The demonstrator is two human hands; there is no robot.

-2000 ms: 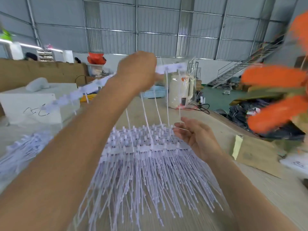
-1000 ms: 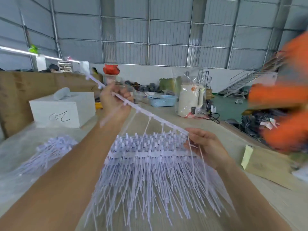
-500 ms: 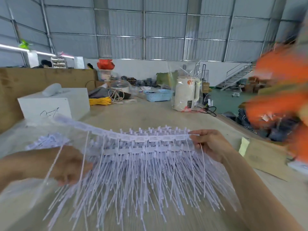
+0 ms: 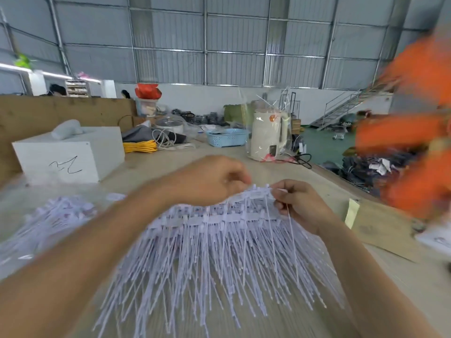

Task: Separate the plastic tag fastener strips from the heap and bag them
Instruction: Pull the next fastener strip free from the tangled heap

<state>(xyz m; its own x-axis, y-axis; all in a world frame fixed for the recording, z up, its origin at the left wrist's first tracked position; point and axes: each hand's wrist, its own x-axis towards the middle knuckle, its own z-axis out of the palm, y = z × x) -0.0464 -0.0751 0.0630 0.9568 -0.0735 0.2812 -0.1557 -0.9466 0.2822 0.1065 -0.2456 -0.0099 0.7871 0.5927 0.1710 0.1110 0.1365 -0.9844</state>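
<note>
A heap of white plastic tag fastener strips (image 4: 219,252) lies fanned out on the table in front of me, its thin tails pointing toward me. My left hand (image 4: 210,181) reaches across the heap's far edge and pinches the top strip (image 4: 258,191) near its right end. My right hand (image 4: 300,206) pinches the same strip's right end. Fingertips of both hands almost meet. At the left, a clear plastic bag (image 4: 22,215) holds a separate pile of strips (image 4: 61,215).
A white box (image 4: 70,154) stands at the back left, with yellow cord (image 4: 140,146), a blue basket (image 4: 227,137) and a wrapped white kettle (image 4: 268,135) behind. Cardboard (image 4: 380,228) lies at the right edge. Blurred orange shapes (image 4: 410,132) fill the right side.
My left hand carried one strip over to the left pile, then came back across the heap to its right end. My right hand stayed at the heap's right corner.
</note>
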